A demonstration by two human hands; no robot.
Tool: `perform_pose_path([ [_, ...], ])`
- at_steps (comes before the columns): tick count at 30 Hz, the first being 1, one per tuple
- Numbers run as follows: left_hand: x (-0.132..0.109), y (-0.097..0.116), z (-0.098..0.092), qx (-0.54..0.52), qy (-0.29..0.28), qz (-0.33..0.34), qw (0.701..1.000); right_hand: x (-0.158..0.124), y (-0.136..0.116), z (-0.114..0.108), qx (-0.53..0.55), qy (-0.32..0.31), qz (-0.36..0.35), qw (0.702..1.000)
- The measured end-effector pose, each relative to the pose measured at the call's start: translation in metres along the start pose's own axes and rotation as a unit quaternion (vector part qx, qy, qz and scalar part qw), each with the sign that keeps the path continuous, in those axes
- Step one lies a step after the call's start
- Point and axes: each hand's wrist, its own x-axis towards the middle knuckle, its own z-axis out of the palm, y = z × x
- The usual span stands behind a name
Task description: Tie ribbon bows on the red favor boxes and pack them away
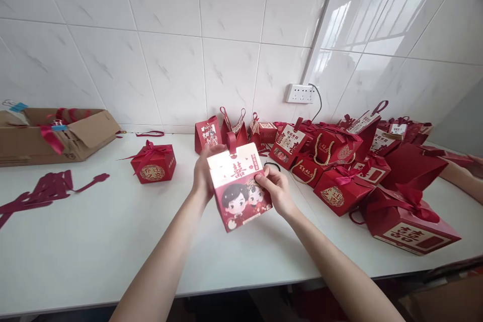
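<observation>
Between my two hands is a red and cream gift box [241, 193], printed with two cartoon figures and topped by a red ribbon loop. It is held tilted above the white table. My left hand [205, 173] grips its left side, with the fingers partly hidden behind it. At the right side my right hand [277, 191] holds it, thumb on the printed front. Left of them, a small red box with a ribbon bow [154, 163] sits on the table. Behind the held box stands a red triangular box [207, 133].
Many red gift boxes [343, 193] crowd the right side. A cardboard box [41, 136] with ribbons stands at the far left, near a dark red ribbon pile [49, 188]. A power strip [302, 93] is on the tiled wall. Another person's arm [462, 178] reaches in at right.
</observation>
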Motion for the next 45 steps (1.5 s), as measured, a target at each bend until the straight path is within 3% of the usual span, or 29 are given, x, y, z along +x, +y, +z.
perform_pose_path([
  [3, 0.003, 0.004, 0.002, -0.017, -0.007, 0.001, 1.0, -0.001, 0.0, 0.0, -0.108, 0.052, -0.074, 0.99],
  [6, 0.001, 0.0, 0.004, 0.075, -0.002, 0.066, 0.995, -0.003, 0.002, 0.002, -0.171, 0.064, -0.099, 0.978],
  [9, -0.002, -0.006, 0.005, 0.161, 0.016, 0.115, 0.98, -0.003, 0.004, 0.002, -0.193, 0.058, -0.104, 0.974],
  [17, -0.002, -0.008, 0.006, 0.191, 0.032, 0.164, 0.967, -0.004, 0.01, 0.002, -0.226, 0.068, -0.148, 0.96],
  [22, -0.013, -0.016, 0.015, 0.245, -0.042, 0.141, 0.958, -0.001, 0.002, -0.003, -0.251, 0.147, -0.278, 0.915],
  [27, -0.027, -0.026, 0.027, 0.272, -0.096, 0.119, 0.95, -0.003, -0.015, -0.009, -0.272, 0.112, -0.198, 0.935],
  [37, -0.026, -0.027, 0.029, 0.26, -0.087, 0.098, 0.957, -0.003, -0.015, -0.008, -0.191, 0.068, -0.151, 0.967],
  [45, -0.024, -0.03, 0.028, 0.245, -0.075, 0.085, 0.963, -0.001, -0.014, -0.012, -0.162, 0.053, -0.143, 0.975],
])
